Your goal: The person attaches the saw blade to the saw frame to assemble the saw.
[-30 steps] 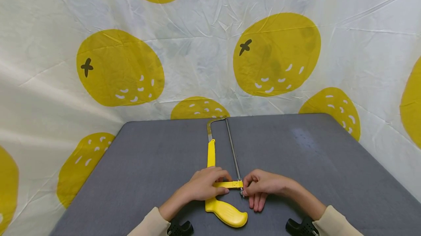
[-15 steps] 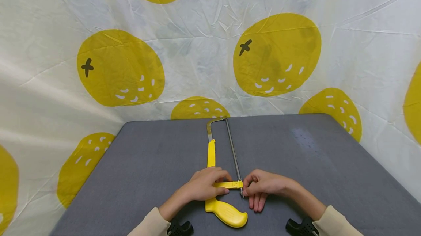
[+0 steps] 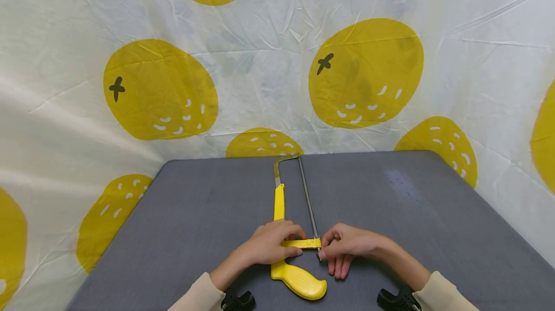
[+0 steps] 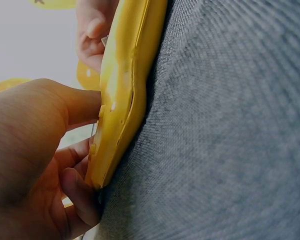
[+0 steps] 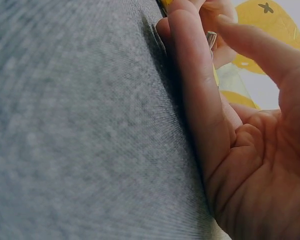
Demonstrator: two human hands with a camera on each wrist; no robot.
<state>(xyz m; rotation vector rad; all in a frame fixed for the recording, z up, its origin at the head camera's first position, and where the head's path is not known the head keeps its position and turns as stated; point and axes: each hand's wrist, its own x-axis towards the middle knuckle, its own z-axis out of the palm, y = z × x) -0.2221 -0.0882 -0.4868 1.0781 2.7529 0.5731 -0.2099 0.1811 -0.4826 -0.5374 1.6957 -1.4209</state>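
A hacksaw [image 3: 299,283] with a yellow handle lies flat on the grey surface, its metal blade side running away on the right. My left hand [image 3: 274,242] grips the yellow frame just above the handle, thumb and fingers around the short yellow crosspiece. In the left wrist view the handle [image 4: 125,75] passes beside the left thumb. At the near end of the blade, my right hand [image 3: 349,243] pinches the small metal wing nut [image 3: 319,255] between thumb and forefinger, its other fingers extended down on the cloth. In the right wrist view a metal tip [image 5: 211,37] shows by the thumb.
A grey cloth-covered table [image 3: 208,205] carries the saw. Behind and on the left hangs a white curtain [image 3: 260,84] printed with yellow fruit. Black wrist devices [image 3: 238,300] sit by both sleeves.
The wing nut's visible angle shifts slightly between the right fingertips. Both hands and the hacksaw otherwise keep their places.
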